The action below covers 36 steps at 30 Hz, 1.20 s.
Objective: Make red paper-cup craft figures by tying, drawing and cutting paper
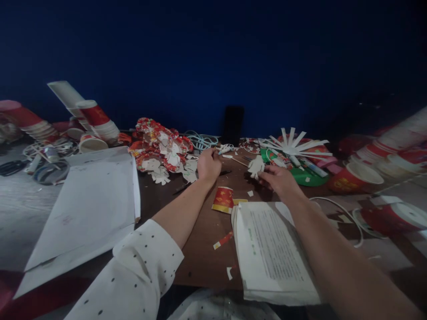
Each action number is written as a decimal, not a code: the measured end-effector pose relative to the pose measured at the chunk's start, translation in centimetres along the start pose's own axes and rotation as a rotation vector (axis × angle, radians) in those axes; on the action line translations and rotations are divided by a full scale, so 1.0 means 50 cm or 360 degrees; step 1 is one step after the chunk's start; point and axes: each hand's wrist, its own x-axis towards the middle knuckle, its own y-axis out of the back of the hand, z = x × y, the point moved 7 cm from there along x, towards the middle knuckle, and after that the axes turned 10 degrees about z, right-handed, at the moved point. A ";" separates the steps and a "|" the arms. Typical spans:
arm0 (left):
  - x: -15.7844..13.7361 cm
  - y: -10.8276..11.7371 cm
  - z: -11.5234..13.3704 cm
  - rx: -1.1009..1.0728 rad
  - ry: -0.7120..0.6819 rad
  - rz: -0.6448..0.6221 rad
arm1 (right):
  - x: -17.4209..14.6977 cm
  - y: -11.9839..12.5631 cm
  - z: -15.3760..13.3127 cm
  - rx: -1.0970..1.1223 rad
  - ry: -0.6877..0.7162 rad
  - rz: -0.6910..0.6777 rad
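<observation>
My right hand (277,180) pinches a small white paper cutout (255,166) with a fringed edge, above the brown table. My left hand (210,165) is curled at the back of the table, its fingertips hidden from me. Just beyond it lies a small white and blue item (226,149), and whether the hand touches that is unclear. A cut piece of red and gold paper cup (223,199) stands between my forearms. Near the right hand, a white paper piece cut into spread strips (295,146) rests on a green item (308,177).
A pile of red and white paper cutouts (162,149) lies left of my left hand. White sheets (96,200) cover the left side. A thick printed booklet (270,249) sits in front. Stacked paper cups (96,120) lean on the left, and more cups (358,177) on the right.
</observation>
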 end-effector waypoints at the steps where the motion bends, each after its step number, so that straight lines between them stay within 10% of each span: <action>1: -0.003 -0.002 0.003 0.0033 -0.0041 -0.0023 | 0.002 0.005 0.000 0.0024 0.0006 0.0033; 25: -0.058 -0.046 0.074 0.0038 -0.0619 -0.0456 | -0.017 -0.026 -0.012 0.0164 -0.0098 -0.0135; 36: -0.068 -0.069 0.066 -0.0121 -0.0482 -0.0679 | -0.024 -0.051 -0.005 0.0087 -0.0052 -0.0197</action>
